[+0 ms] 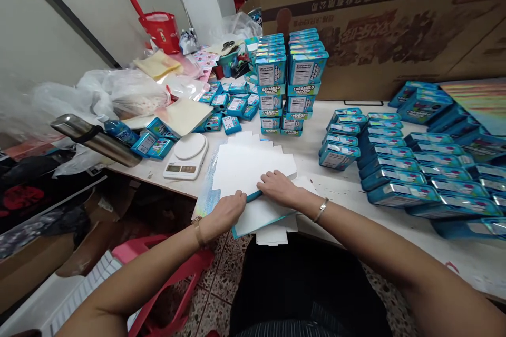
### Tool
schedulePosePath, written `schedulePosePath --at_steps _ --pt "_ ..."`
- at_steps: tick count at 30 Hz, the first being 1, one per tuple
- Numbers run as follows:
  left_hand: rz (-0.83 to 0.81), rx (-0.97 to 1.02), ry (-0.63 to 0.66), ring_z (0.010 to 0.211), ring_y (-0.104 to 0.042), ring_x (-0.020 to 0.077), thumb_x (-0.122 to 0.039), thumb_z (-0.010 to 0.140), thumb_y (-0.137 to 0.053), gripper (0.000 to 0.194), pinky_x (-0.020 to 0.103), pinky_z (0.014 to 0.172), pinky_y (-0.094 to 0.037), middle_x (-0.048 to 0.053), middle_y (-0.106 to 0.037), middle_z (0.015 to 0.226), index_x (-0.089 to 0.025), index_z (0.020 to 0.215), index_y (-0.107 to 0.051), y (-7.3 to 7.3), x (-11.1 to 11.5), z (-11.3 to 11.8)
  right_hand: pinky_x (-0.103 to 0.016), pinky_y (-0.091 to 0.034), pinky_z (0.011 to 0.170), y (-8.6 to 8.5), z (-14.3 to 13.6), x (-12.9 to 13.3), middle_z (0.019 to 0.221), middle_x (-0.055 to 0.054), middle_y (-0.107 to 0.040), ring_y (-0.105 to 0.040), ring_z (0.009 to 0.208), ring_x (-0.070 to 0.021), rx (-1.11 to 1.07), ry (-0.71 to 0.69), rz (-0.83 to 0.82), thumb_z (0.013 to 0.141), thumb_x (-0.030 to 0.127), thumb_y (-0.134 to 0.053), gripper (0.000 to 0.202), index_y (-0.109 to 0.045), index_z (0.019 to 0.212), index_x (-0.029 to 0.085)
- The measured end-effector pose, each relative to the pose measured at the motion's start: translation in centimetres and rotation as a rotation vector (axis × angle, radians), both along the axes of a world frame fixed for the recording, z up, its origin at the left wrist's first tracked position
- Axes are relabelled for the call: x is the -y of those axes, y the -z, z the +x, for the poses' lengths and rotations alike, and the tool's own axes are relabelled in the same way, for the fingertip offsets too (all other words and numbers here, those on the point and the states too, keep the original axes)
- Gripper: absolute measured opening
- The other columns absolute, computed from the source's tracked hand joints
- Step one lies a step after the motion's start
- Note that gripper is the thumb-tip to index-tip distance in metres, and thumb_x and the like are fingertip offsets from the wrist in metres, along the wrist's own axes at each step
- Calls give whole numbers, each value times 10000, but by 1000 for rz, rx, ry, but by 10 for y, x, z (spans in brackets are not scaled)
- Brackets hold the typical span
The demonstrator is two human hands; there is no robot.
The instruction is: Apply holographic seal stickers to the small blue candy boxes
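A flat die-cut cardboard box blank, white side up, lies on the table in front of me, its near edge folded up to show a blue strip. My left hand pinches that folded edge at its left end. Further right, my right hand is closed over the same edge, fingers bent on the white card. Beneath it are more blanks, one jutting past the table's front edge. A white digital scale stands to the left.
Stacked blue candy boxes rise behind the blank. Rows of blue boxes fill the right side. Small blue packs, a steel thermos and plastic bags crowd the left. A large brown carton stands behind; a red chair sits below.
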State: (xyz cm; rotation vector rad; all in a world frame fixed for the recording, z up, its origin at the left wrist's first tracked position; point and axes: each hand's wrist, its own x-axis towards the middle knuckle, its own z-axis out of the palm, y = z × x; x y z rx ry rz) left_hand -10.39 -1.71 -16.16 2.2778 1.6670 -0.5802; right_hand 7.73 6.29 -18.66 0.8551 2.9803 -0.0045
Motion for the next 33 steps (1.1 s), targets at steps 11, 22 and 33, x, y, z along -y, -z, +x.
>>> schedulePosePath --at_steps 11,22,33 --pt "10 -22 -10 863 -659 231 -13 892 -363 348 373 793 -531 127 -640 1046 -151 1127 -579 0 -6 -7 -309 -369 657 17 -3 -19 971 -96 -666 -590 894 -224 42 -111 -46 1009 151 -458 204 -638 1092 193" --pt "72 67 -74 821 -682 273 8 912 -278 323 397 749 -541 181 -632 986 -106 1081 -529 17 -2 16 -317 -437 728 11 -2 -8 962 -108 -696 -634 886 -209 -59 -116 -37 970 99 -517 167 -674 978 153" --pt "148 414 -214 993 -685 247 -78 822 -389 501 350 866 -523 98 -718 1064 -163 1300 -513 -5 16 8 -470 -490 960 16 91 42 1231 -154 -622 -576 1185 -287 -1286 676 -285 960 455 -533 348 -586 1200 209"
